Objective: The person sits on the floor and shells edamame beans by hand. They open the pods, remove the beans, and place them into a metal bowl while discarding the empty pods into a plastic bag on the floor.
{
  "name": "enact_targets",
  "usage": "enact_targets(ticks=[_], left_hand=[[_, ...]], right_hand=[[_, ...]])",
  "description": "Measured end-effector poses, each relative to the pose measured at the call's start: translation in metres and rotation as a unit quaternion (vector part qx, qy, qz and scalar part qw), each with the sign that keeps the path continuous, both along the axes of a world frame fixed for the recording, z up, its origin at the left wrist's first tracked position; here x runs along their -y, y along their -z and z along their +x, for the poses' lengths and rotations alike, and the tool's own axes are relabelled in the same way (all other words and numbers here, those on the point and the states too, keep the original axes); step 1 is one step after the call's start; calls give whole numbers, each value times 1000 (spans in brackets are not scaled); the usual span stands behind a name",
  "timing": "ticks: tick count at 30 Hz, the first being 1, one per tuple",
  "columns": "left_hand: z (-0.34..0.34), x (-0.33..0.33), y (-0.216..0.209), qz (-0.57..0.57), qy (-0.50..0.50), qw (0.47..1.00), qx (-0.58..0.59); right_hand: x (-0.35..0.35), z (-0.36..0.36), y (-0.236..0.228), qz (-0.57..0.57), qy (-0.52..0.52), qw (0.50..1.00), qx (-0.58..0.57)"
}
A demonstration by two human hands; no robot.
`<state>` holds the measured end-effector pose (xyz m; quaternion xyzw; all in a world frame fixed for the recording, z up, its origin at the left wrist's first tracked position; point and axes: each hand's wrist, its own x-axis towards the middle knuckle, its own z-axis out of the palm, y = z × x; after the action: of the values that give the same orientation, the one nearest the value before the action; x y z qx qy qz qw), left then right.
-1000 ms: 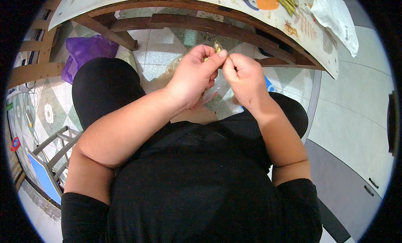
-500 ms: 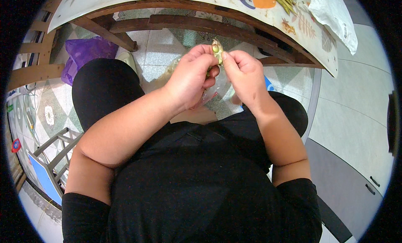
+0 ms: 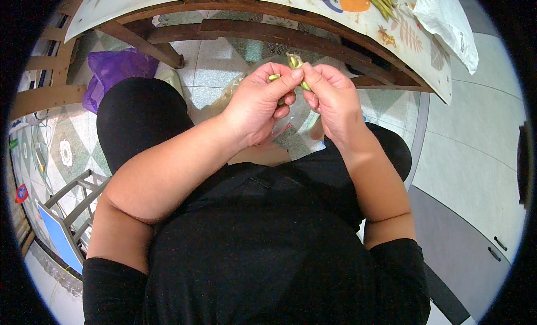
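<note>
Between my two hands, in front of the table, is a split bean pod (image 3: 294,61) with its pale inside showing. My left hand (image 3: 254,104) is closed, thumb and forefinger pinching the pod. A green bean (image 3: 274,77) shows at its forefinger, and more green is partly hidden under the curled fingers. My right hand (image 3: 335,95) is closed too, its thumb and fingers pressed on the pod's other side. Another green bean (image 3: 305,86) pokes out between the hands. Below them hangs or lies a clear plastic bag (image 3: 282,129), mostly covered by my hands.
Ahead stands a wooden table (image 3: 246,5) with a patterned cover. On it are several green pods (image 3: 383,1) and a white plastic bag (image 3: 447,31) at the right corner. A purple bag (image 3: 120,73) lies by my left knee, a blue-topped stool (image 3: 61,238) at left, cabinets (image 3: 464,235) at right.
The open pod has been turned and squeezed between my fingers. Its row of beans no longer shows; single beans now stick out by the left forefinger and between the hands.
</note>
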<state>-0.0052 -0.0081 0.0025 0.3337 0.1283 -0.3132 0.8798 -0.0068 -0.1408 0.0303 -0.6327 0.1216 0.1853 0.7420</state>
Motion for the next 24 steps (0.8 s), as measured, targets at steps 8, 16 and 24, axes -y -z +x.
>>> enact_targets(ticks=[8,16,24], left_hand=[[-1,-1,1,-22,21,999,-38],[-2,-3,2,-14,50,998,-32],[1,-2,5,21,70,997,1]], right_hand=[[-11,-4,-3,-87,31,994,55],[-14,-3,-1,-136,25,988,62],[-9,-3,-1,-102,23,994,9]])
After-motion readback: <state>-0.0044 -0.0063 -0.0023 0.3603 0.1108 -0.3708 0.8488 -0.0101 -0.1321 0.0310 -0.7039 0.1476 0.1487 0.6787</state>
